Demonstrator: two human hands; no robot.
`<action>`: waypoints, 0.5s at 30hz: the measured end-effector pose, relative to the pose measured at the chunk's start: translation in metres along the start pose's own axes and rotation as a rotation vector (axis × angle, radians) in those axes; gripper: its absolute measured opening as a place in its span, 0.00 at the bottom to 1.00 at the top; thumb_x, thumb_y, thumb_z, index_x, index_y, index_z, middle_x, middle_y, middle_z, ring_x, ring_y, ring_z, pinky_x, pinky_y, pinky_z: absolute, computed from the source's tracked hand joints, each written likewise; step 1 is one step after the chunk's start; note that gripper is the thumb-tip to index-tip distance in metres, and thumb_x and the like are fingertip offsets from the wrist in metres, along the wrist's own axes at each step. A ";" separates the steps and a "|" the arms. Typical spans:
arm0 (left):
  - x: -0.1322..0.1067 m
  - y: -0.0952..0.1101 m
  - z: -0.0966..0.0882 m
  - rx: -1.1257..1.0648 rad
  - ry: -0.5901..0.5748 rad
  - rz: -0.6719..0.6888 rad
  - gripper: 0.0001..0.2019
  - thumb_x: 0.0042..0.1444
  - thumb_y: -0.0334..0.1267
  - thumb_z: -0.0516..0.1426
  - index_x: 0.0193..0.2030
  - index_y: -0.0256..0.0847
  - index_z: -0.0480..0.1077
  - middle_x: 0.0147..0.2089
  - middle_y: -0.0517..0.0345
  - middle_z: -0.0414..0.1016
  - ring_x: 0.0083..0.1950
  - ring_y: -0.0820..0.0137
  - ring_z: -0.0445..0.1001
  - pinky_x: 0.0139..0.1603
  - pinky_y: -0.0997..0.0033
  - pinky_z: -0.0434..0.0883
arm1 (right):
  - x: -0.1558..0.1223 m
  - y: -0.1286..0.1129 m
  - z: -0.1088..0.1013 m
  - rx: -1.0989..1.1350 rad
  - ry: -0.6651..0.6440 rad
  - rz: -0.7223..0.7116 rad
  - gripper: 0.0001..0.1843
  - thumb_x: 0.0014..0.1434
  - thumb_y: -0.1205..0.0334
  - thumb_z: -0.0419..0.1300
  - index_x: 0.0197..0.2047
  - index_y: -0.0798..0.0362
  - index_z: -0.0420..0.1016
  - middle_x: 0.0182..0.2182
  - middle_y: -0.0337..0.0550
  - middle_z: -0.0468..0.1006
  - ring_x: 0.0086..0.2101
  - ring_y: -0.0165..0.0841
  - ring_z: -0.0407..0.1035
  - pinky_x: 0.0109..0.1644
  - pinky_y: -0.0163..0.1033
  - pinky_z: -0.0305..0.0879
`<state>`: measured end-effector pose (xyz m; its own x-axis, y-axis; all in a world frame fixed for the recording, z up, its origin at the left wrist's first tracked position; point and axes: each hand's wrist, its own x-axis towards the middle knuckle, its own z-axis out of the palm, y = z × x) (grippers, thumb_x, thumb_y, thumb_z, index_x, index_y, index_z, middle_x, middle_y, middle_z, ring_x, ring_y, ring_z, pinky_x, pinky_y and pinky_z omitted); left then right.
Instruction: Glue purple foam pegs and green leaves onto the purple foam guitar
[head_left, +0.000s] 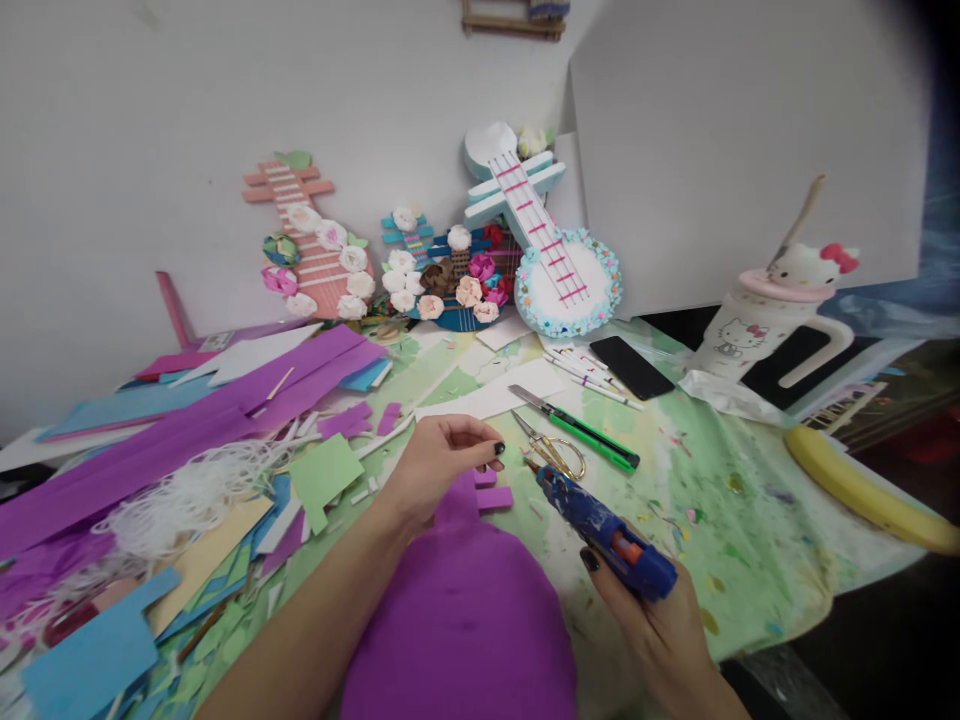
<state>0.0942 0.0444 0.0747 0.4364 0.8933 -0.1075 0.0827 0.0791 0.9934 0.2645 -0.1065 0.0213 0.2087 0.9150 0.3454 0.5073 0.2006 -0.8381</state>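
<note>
My right hand (660, 625) grips a blue hot glue gun (600, 525), its nozzle pointing up and left toward small purple foam strips (491, 490). These strips stick out from the neck of a purple foam guitar shape (461, 610) lying in front of me. My left hand (442, 460) rests on the top of that neck, its fingers curled and pinched near the upper strip. Whether anything lies between the fingertips is hidden.
Gold-handled scissors (555, 452), a green utility knife (581, 430), a black phone (631, 366) and white sticks (581, 368) lie beyond. Purple paper strips (187, 425) and foam scraps cover the left. Decorated craft guitars (544, 240) lean on the wall. A cat mug (757, 320) and banana (862, 490) sit right.
</note>
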 end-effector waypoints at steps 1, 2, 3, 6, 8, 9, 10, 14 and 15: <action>0.000 0.000 0.000 0.001 0.002 0.007 0.06 0.43 0.33 0.63 0.29 0.33 0.73 0.25 0.56 0.76 0.27 0.73 0.75 0.31 0.75 0.69 | 0.000 -0.001 0.000 0.006 -0.007 0.001 0.10 0.57 0.59 0.54 0.26 0.54 0.65 0.17 0.34 0.63 0.18 0.25 0.56 0.21 0.29 0.56; 0.000 -0.001 0.000 0.000 -0.002 0.011 0.06 0.44 0.33 0.63 0.29 0.33 0.73 0.25 0.56 0.76 0.27 0.73 0.74 0.31 0.75 0.69 | -0.001 -0.001 0.001 0.012 -0.011 0.008 0.10 0.58 0.59 0.54 0.26 0.53 0.64 0.17 0.33 0.62 0.18 0.25 0.56 0.21 0.29 0.56; 0.000 -0.001 0.000 -0.003 -0.010 0.013 0.06 0.44 0.33 0.63 0.29 0.33 0.73 0.25 0.56 0.76 0.27 0.73 0.74 0.31 0.75 0.69 | -0.002 -0.001 0.002 0.015 -0.013 0.016 0.11 0.58 0.59 0.54 0.26 0.53 0.64 0.17 0.33 0.62 0.18 0.25 0.56 0.21 0.29 0.56; 0.001 -0.003 0.000 -0.007 -0.035 0.016 0.06 0.44 0.34 0.63 0.29 0.33 0.74 0.24 0.56 0.76 0.27 0.72 0.74 0.31 0.74 0.69 | -0.003 0.001 0.003 0.010 0.000 0.033 0.12 0.58 0.58 0.54 0.25 0.53 0.63 0.16 0.33 0.61 0.18 0.25 0.55 0.21 0.29 0.55; 0.001 -0.004 0.001 -0.007 -0.041 0.020 0.07 0.44 0.35 0.63 0.29 0.33 0.74 0.24 0.56 0.76 0.27 0.72 0.74 0.31 0.74 0.70 | -0.003 0.001 0.002 -0.001 0.023 0.022 0.12 0.58 0.58 0.54 0.25 0.53 0.63 0.17 0.33 0.61 0.18 0.25 0.55 0.21 0.29 0.55; 0.001 -0.004 0.001 -0.009 -0.039 0.018 0.07 0.44 0.35 0.63 0.29 0.33 0.74 0.24 0.56 0.76 0.26 0.72 0.74 0.31 0.73 0.70 | -0.003 0.001 0.001 -0.006 0.028 0.012 0.12 0.58 0.58 0.54 0.25 0.53 0.64 0.17 0.33 0.62 0.18 0.26 0.56 0.21 0.30 0.56; 0.001 -0.005 0.001 -0.013 -0.037 0.013 0.07 0.44 0.35 0.63 0.29 0.33 0.74 0.24 0.56 0.76 0.26 0.73 0.74 0.31 0.73 0.70 | -0.003 0.000 0.000 -0.014 0.029 -0.002 0.11 0.58 0.58 0.54 0.26 0.53 0.64 0.17 0.34 0.63 0.18 0.26 0.57 0.21 0.30 0.56; 0.004 -0.007 0.001 -0.080 -0.012 -0.005 0.08 0.42 0.35 0.65 0.29 0.33 0.74 0.24 0.56 0.75 0.26 0.73 0.74 0.29 0.74 0.69 | -0.003 -0.002 -0.005 -0.072 -0.008 -0.087 0.05 0.57 0.60 0.54 0.33 0.52 0.68 0.22 0.36 0.69 0.22 0.29 0.63 0.25 0.31 0.59; 0.004 -0.008 0.000 -0.108 -0.004 -0.008 0.09 0.42 0.36 0.65 0.29 0.33 0.74 0.24 0.56 0.75 0.26 0.73 0.74 0.29 0.74 0.69 | -0.003 -0.001 -0.007 -0.105 0.005 -0.109 0.05 0.57 0.60 0.54 0.36 0.51 0.68 0.25 0.37 0.71 0.23 0.29 0.65 0.27 0.31 0.61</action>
<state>0.0955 0.0476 0.0658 0.4397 0.8907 -0.1156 -0.0105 0.1338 0.9909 0.2688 -0.1119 0.0239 0.1514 0.8881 0.4340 0.6115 0.2608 -0.7471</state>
